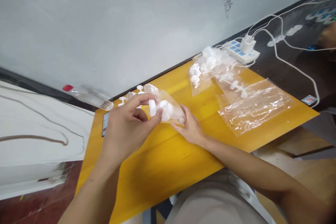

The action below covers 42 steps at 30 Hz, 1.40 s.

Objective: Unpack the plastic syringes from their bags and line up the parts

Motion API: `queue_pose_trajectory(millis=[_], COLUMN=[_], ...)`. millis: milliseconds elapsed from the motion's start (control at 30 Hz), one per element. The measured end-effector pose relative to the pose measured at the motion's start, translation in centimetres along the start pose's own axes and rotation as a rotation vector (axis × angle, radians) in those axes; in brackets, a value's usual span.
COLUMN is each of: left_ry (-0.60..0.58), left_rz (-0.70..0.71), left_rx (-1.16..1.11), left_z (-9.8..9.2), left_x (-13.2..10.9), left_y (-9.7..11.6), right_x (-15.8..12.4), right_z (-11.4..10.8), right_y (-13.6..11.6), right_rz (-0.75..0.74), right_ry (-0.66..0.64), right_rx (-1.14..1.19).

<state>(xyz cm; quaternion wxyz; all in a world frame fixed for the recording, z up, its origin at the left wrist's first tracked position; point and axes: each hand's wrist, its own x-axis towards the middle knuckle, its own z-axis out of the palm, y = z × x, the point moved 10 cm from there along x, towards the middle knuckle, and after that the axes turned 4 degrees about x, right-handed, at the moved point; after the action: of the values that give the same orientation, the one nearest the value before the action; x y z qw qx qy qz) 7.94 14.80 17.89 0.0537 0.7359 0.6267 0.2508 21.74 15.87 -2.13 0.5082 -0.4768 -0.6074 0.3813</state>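
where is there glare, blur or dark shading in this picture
Head view: sharp glints on the flat clear bag, pale sheen on the whiteboard, darker shading on the near part of the yellow table, a washed-out white piece at the left hand, smeared detail toward the upper right.

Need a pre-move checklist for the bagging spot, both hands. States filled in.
1. Left hand has a white plastic piece between thumb and index finger: ok.
2. Right hand holds the clear plastic bag at its other end: ok.
3. Bag mouth open: cannot tell; the left fingers and white pieces hide it.
4. Yellow tabletop beyond left hand free of white pieces: not ok, several are there.
5. Flat clear bag at right apart from both hands: ok.
6. Power strip apart from both hands: ok.
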Motion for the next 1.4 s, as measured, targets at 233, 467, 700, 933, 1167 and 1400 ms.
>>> queue_pose_trajectory(millis=[233, 467, 700, 933, 1167, 1400], left_ry=[-0.045, -0.229, -0.358, -0.410, -0.418, -0.412], left_rz=[0.055, -0.015, -0.048, -0.047, 0.072, 0.086], left_rx=[-0.066, -0.196, -0.220, -0.050, 0.050, -0.101], left_z=[-0.3, 2.0, 3.0, 3.0, 4.2, 4.3], left_x=[1.5, 3.0, 3.6, 3.1, 2.4, 1.6], left_y=[1.1, -0.7, -2.3, -2.0, -1.1, -0.6], right_x=[-0.1, 0.1, 0.0, -0.1, 0.1, 0.4], right_z=[0.4, 0.5, 0.8, 1.2, 0.6, 0.8], right_y=[0.3, 0.2, -0.9, -0.7, -1.1, -0.8], right_rz=[0.022, 0.008, -0.085, -0.088, -0.072, -0.026], right_ry=[-0.021, -0.028, -0.071, -0.095, -0.083, -0.138], right_rx=[0.113, 0.168, 0.223, 0.237, 0.159, 0.016])
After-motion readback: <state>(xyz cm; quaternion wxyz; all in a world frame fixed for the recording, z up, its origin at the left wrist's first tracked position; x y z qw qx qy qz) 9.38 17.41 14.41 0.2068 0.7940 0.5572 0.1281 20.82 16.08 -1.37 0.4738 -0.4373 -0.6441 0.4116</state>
